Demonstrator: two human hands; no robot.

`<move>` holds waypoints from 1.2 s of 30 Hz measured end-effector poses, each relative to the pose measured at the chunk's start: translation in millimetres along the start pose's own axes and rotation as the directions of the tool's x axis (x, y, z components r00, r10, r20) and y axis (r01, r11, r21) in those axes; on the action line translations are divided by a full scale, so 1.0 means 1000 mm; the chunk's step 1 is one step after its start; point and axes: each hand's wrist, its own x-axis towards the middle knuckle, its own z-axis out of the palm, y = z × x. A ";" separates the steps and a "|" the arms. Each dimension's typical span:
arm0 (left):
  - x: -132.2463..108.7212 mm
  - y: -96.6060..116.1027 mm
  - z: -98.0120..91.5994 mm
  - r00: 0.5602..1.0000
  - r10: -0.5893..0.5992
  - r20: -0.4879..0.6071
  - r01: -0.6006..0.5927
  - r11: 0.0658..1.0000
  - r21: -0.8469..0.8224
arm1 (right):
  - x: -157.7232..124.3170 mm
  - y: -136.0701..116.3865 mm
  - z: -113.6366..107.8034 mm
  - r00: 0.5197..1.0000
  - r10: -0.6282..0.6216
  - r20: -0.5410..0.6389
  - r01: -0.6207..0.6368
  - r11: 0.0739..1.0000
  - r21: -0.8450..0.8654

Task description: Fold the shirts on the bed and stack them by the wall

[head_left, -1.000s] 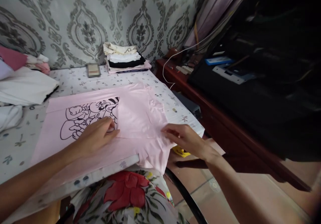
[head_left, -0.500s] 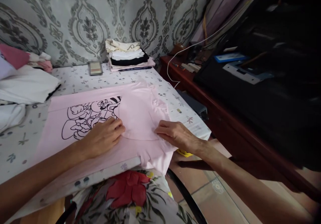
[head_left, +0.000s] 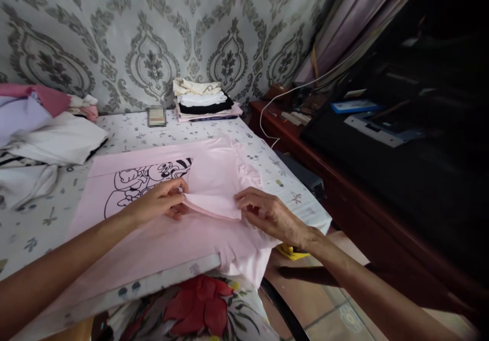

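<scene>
A pale pink shirt (head_left: 153, 244) with a black cartoon print lies spread on the patterned cloth of the table, its ruffled edge towards the right. One sleeve hangs over the table's near edge. My left hand (head_left: 168, 201) pinches a raised fold of the shirt beside the print, fingers curled. At the other end of that fold, my right hand (head_left: 265, 211) grips the fabric between thumb and fingers. Between both hands the fold stands slightly lifted from the layer beneath.
A stack of folded clothes (head_left: 204, 101) stands at the back by the patterned wall. Loose clothes (head_left: 57, 137) are heaped on the left. A small blurred square item (head_left: 156, 116) lies near the wall. A dark red desk (head_left: 344, 193) with a white cable borders the right.
Both hands have lifted a fold of the pink shirt off the flat layer, where before they rested low on it. The view has tilted up slightly.
</scene>
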 end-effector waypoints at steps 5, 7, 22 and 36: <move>0.004 -0.005 0.008 0.998 -0.052 0.037 0.063 0.894 -0.444 | 0.000 0.009 0.002 0.987 0.158 0.027 -0.160 0.968 0.192; 0.004 -0.007 0.010 0.997 -0.074 0.021 0.075 0.859 -0.507 | -0.002 0.014 0.003 0.982 0.182 0.050 -0.189 0.955 0.227; -0.005 -0.018 0.018 0.996 0.083 -0.022 -0.077 0.977 0.197 | -0.001 0.019 0.009 0.988 0.155 -0.008 -0.151 0.968 0.202; 0.028 -0.006 0.002 0.969 0.197 -0.153 -0.035 0.714 0.699 | 0.046 0.034 0.007 0.821 0.571 0.008 -0.547 0.783 0.297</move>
